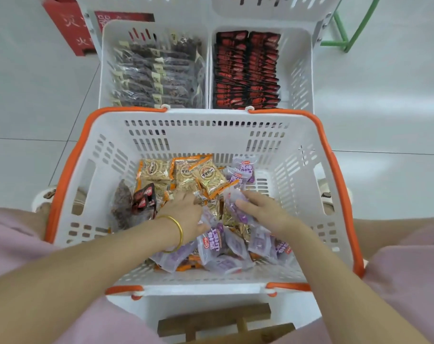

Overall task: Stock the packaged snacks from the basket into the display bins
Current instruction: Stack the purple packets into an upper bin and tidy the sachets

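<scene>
Fingers [244, 203] of the right hand [263, 211] lie straight on a purple packet [235, 211], grip not discernible, left hand [183, 209] flat and relaxed on the snack packets [206, 177] loose in the basket [206, 135]; they look light, crinkly, slippery, so pinching a sealed edge seems best.

Basket [211, 142] white and slotted, with orange rim and handles; inside, purple packets [212, 244] with white lettering, tan packets [208, 176] edged in orange, black packets [145, 198] printed red, one dark brown packet [121, 202]; bins [299, 70] white, slotted; left stack [156, 73] clear over dark brown, with pale yellow labels; right stack [245, 70] black with red print; bangle [178, 229] gold; clothes [409, 281] pink; box [67, 23] red with white characters; frame [345, 33] green; floor [384, 95] pale grey; stool [211, 321] brown.
</scene>
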A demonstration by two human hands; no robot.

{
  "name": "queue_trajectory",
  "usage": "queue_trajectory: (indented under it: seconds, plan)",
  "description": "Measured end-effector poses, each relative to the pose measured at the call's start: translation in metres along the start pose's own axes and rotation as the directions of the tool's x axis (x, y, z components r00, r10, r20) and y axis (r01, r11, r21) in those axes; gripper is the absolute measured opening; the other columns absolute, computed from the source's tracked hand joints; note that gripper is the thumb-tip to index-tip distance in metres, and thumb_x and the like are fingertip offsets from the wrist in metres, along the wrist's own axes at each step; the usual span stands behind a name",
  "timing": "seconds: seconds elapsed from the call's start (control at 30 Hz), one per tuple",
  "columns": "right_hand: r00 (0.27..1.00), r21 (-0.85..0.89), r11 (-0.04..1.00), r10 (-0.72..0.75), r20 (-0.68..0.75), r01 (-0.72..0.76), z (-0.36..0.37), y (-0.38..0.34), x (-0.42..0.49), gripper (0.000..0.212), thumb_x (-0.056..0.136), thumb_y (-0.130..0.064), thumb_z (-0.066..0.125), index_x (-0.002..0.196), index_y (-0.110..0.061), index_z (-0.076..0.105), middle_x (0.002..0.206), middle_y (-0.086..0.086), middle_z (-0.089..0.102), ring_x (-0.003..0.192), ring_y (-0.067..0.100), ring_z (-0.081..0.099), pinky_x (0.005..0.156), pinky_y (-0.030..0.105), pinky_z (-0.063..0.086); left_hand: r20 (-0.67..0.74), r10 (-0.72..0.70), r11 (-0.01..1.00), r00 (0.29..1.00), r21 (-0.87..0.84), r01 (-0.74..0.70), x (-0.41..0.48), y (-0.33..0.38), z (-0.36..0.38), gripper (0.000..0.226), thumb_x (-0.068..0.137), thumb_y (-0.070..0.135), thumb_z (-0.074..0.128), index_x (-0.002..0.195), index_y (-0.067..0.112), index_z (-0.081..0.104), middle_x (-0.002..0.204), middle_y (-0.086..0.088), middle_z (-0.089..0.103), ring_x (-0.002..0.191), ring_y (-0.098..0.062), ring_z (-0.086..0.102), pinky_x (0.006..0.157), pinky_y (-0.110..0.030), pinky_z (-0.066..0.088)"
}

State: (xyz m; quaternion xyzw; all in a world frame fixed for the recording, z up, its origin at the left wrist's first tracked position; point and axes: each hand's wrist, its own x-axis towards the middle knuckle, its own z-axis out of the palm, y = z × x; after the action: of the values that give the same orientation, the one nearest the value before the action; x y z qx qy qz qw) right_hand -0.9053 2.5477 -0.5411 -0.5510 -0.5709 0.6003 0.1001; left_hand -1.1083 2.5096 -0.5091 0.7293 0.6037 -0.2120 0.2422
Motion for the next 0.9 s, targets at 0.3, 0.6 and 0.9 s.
queue_trajectory:
  seconds: [0.3, 0.6, 0.9]
  plan:
    - [0.99, 0.651, 0.746, 0.093, 0.106, -0.14, -0.01, -0.025, -0.015, 0.039, 0.095, -0.044, 0.044, 0.118, -0.016, 0.059, 0.116, 0.011, 0.066, 0.108, 0.028, 0.061, 0.091, 0.045, 0.051, -0.037, -0.001, 0.982, 0.999, -0.19, -0.006, 0.008, 0.013, -0.007, 0.021, 0.091, 0.033, 0.054, 0.092, 0.012, 0.055, 0.111, -0.007, 0.048, 0.101, -0.02, 0.044, 0.085, -0.026, 0.04]
    - [0.993, 0.525, 0.843, -0.084, -0.089, 0.118, -0.023, -0.064, -0.029, 0.031, 0.083, -0.02, 0.067, 0.112, -0.009, 0.062, 0.107, 0.011, 0.07, 0.097, 0.027, 0.064, 0.092, 0.042, 0.045, -0.279, -0.018, 0.789, 0.96, -0.594, -0.158, -0.022, -0.011, -0.095, 0.02, 0.089, 0.027, 0.061, 0.082, 0.009, 0.055, 0.074, 0.001, 0.058, 0.055, -0.004, 0.052, 0.052, -0.023, 0.04]
    - [0.953, 0.671, 0.698, -0.301, -0.04, 0.249, -0.023, -0.127, -0.043, 0.037, 0.081, -0.023, 0.06, 0.117, -0.014, 0.056, 0.109, 0.01, 0.069, 0.095, 0.026, 0.067, 0.085, 0.044, 0.055, -0.459, -0.166, 0.605, 0.873, -0.746, -0.277, -0.045, -0.029, -0.159, 0.016, 0.089, 0.028, 0.062, 0.08, 0.015, 0.062, 0.057, 0.008, 0.055, 0.045, -0.003, 0.046, 0.045, -0.013, 0.038]
